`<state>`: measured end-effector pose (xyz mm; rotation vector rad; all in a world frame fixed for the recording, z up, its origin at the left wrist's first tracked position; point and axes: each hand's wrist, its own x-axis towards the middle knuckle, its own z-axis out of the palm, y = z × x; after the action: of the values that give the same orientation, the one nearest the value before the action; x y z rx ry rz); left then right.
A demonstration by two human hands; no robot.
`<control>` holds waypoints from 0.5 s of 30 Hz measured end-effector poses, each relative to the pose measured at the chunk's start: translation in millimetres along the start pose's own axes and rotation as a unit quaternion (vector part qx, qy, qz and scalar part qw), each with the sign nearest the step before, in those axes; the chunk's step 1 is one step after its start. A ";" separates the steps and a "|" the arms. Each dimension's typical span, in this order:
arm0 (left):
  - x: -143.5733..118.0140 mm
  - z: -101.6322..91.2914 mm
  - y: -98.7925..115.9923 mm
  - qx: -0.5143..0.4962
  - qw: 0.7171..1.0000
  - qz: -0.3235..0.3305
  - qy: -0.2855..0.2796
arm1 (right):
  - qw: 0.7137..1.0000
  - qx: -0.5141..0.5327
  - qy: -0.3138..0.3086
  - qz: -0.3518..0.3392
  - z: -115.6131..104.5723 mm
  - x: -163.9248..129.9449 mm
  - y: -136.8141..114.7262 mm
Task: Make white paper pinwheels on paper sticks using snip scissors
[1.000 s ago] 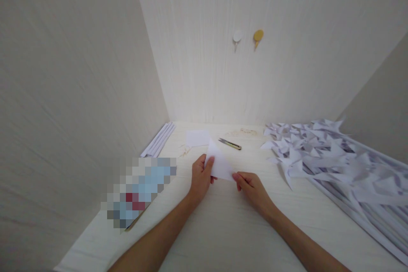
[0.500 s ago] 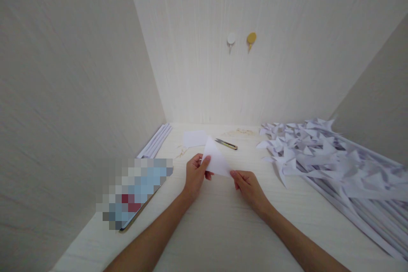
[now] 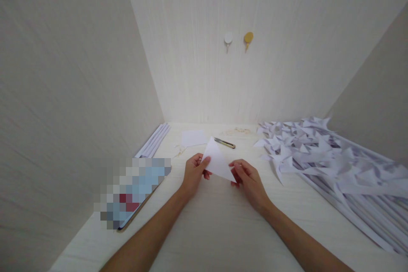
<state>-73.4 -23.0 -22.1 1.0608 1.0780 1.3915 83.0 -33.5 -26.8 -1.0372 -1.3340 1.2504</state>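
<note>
A white sheet of paper (image 3: 217, 162), folded into a triangle, is held over the table with one point toward the back wall. My left hand (image 3: 195, 172) is closed on its left side, thumb on top and fingers underneath. At the right-hand corner, my right hand (image 3: 247, 177) has its fingers apart, some of them behind the corner and not fully seen. Just beyond the paper lie thread snips (image 3: 225, 143) with pointed blades. A flat white sheet (image 3: 194, 137) lies behind my left hand.
Folded paper strips (image 3: 153, 141) lie at the back left, near a partly blurred phone-like slab (image 3: 140, 195). Many white paper pinwheel-like shapes (image 3: 306, 148) and rolled strips fill the right side. Pale string pieces (image 3: 242, 130) lie at the back. Two hooks (image 3: 248, 38) are on the wall.
My right hand has loosened its pinch on the paper's corner, and its fingers have spread. The triangle's tip has swung slightly right. My left hand keeps its hold.
</note>
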 end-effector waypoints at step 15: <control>0.1 -5.4 4.9 0.056 0.975 -0.116 -0.180 | 0.972 -0.108 -0.151 -0.144 -7.1 6.2 6.0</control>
<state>-79.7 -23.5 -18.5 1.1734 0.9832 0.9178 88.9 -25.9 -32.3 -0.7801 -1.8175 1.0868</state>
